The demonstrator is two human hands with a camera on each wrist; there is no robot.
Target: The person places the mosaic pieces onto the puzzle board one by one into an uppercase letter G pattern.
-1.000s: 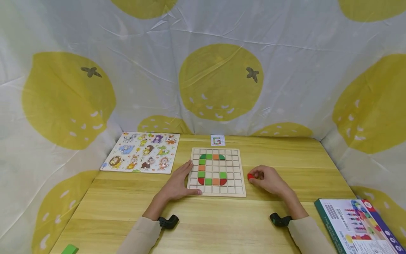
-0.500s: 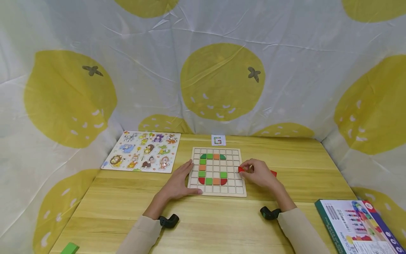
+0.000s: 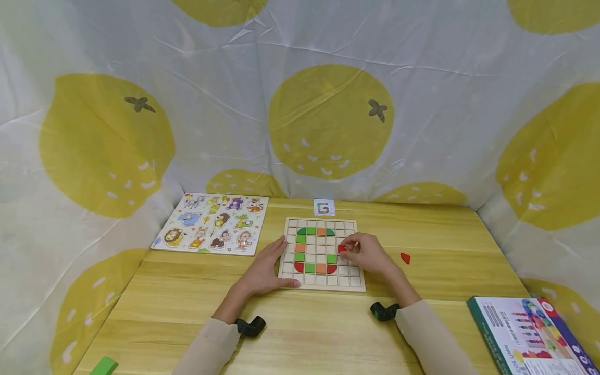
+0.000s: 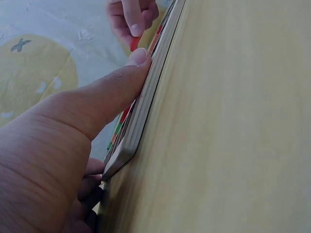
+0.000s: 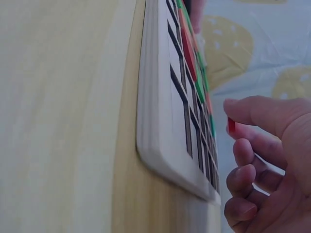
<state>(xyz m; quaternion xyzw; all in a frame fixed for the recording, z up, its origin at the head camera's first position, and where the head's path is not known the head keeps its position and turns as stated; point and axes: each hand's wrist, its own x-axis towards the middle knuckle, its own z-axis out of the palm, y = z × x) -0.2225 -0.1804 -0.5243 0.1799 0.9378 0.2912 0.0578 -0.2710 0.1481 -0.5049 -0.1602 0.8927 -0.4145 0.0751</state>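
Observation:
A square wooden grid board (image 3: 347, 281) lies on the table, with green, orange and red tiles (image 3: 321, 267) set in its cells in a curved outline. My left hand (image 3: 262, 268) rests at the board's near-left corner, fingers stretched along the left side; its thumb (image 4: 112, 92) lies on the front rim. Above the right part of the grid, my right hand (image 3: 367, 253) pinches a small red tile (image 5: 232, 125) between thumb and forefinger, the other fingers loosely bent. The fingers partly hide that tile's shape. A red quarter-round tile (image 3: 405, 258) sits on the table farther right.
Behind the board lies a small card (image 3: 324, 207) printed with a coloured G. An animal puzzle board (image 3: 211, 224) is at the back left. A printed box (image 3: 529, 333) is at the front right, and a green block (image 3: 104, 366) at the front left.
My right hand has carried the red tile leftward from beside the board to over the grid, uncovering the other red tile on the table. My left hand has stayed in place.

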